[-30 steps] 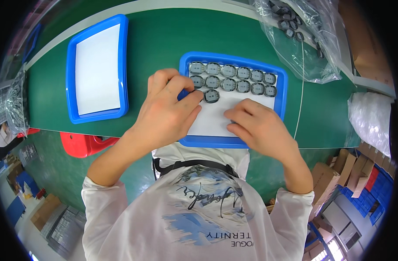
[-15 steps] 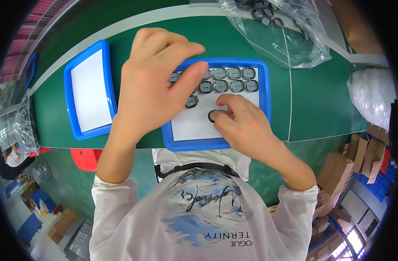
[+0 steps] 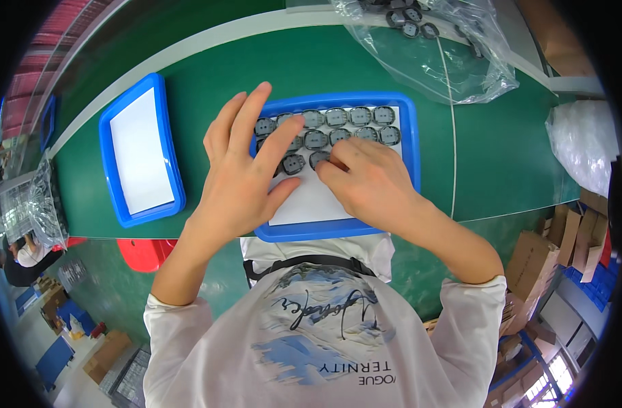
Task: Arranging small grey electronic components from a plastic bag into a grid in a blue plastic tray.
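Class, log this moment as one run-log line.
right hand: touching grey part in blue tray | left hand: spread over tray's left edge

White blue-printed shirt (image 3: 324, 347), black strap (image 3: 311, 260)

The worktop (image 3: 501, 156) was green. The trays (image 3: 318, 232) were blue, the liner sheets (image 3: 142, 146) white, the round parts (image 3: 315, 140) dark grey.

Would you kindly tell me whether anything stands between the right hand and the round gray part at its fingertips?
Nothing visible does: the right hand appears to touch the round gray part. A neighbouring part lies to its left, not between them.
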A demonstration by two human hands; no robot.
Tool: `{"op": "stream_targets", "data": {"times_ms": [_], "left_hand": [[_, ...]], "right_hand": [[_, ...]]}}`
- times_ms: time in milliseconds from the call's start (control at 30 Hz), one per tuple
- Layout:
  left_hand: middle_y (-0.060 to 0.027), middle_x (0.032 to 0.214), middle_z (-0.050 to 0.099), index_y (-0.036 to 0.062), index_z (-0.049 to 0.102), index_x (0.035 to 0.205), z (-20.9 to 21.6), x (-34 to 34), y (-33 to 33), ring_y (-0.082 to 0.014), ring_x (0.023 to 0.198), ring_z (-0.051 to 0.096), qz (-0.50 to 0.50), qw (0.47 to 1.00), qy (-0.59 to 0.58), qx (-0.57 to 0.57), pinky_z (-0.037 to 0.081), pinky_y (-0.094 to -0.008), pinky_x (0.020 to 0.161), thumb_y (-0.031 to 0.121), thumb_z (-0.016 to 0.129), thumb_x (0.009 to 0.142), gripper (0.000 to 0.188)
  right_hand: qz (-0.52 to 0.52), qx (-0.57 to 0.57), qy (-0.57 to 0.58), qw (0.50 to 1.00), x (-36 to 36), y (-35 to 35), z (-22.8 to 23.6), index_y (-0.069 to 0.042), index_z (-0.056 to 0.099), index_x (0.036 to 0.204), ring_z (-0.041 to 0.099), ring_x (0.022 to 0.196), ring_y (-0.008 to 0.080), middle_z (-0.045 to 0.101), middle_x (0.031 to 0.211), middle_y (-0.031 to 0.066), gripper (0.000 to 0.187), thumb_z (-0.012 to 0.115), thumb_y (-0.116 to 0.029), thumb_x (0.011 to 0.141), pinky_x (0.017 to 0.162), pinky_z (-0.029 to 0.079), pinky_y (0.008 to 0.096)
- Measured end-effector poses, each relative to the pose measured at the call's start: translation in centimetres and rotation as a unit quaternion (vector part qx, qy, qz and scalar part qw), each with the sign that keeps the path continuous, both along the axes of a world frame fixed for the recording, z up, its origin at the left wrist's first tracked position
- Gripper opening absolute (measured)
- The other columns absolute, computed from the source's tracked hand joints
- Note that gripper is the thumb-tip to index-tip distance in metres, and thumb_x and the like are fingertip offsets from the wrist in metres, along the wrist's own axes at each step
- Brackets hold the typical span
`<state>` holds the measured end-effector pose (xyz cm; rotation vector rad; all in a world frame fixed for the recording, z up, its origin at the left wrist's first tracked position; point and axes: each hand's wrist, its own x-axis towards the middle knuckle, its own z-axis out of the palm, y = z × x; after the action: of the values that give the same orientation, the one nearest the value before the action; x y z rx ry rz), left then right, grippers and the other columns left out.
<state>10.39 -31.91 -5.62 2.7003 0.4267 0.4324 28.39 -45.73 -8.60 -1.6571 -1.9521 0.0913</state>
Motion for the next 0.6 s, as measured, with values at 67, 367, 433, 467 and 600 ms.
{"op": "stream_targets", "data": {"times_ms": [67, 367, 433, 467, 600], "left_hand": [[-0.0166, 0.162, 0.033, 0.0149, 0.058, 0.141, -0.6, 0.0, 0.2, -0.0424, 0.144, 0.033, 0.035, 0.999, 0.038, 0.01, 0.029, -0.052, 0.116, 0.013, 0.09, 0.063, 0.084], [-0.0153, 0.136, 0.058, 0.0128, 0.065, 0.132, 0.9, 1.0, 1.6, -0.0374, 0.126, 0.052, -0.007, 0.997, -0.037, -0.066, 0.044, -0.0478, 0.103, 0.012, 0.084, 0.073, 0.062], [-0.0149, 0.121, 0.064, 0.0099, 0.068, 0.123, 2.3, 4.2, 2.1, -0.0354, 0.116, 0.058, -0.026, 0.993, -0.069, -0.095, 0.048, -0.0454, 0.096, 0.013, 0.08, 0.077, 0.048], [-0.0145, 0.106, 0.07, 0.007, 0.07, 0.114, 2.7, 6.5, 2.2, -0.0333, 0.106, 0.064, -0.048, 0.987, -0.098, -0.122, 0.052, -0.043, 0.089, 0.014, 0.077, 0.08, 0.034], [-0.0126, 0.096, 0.073, 0.0051, 0.07, 0.104, 1.1, 18.1, 3.4, -0.0358, 0.09, 0.07, -0.044, 0.997, -0.068, -0.016, 0.054, -0.0438, 0.079, 0.018, 0.066, 0.092, 0.018]], "right_hand": [[0.002, -0.005, -0.004, 1.0, 0.0, 0.0, 0.0, -0.006, 0.066, 0.083, 0.06, 0.071, 0.023, 0.053, 0.079, 0.0054, 0.009, 0.069, -0.008, 0.074, 0.06, 0.05, 0.037], [-0.077, 0.004, 0.072, 0.994, 4.8, 0.4, 3.6, -0.006, 0.071, 0.105, 0.066, 0.079, 0.0226, 0.065, 0.094, 0.0077, 0.02, 0.072, -0.011, 0.087, 0.066, 0.053, 0.0347], [-0.174, -0.014, 0.055, 0.983, 10.5, 1.4, 4.0, -0.004, 0.069, 0.11, 0.067, 0.081, 0.0231, 0.067, 0.096, 0.0094, 0.024, 0.072, -0.011, 0.088, 0.069, 0.053, 0.0348], [-0.227, -0.012, 0.032, 0.973, 13.6, 2.1, 3.6, -0.003, 0.069, 0.111, 0.067, 0.081, 0.0235, 0.067, 0.096, 0.0102, 0.025, 0.071, -0.012, 0.087, 0.071, 0.053, 0.0356], [-0.236, -0.008, -0.087, 0.968, 21.7, 4.7, 0.0, -0.003, 0.068, 0.111, 0.067, 0.081, 0.0263, 0.07, 0.099, 0.0122, 0.028, 0.073, -0.016, 0.087, 0.076, 0.053, 0.0394]]}}
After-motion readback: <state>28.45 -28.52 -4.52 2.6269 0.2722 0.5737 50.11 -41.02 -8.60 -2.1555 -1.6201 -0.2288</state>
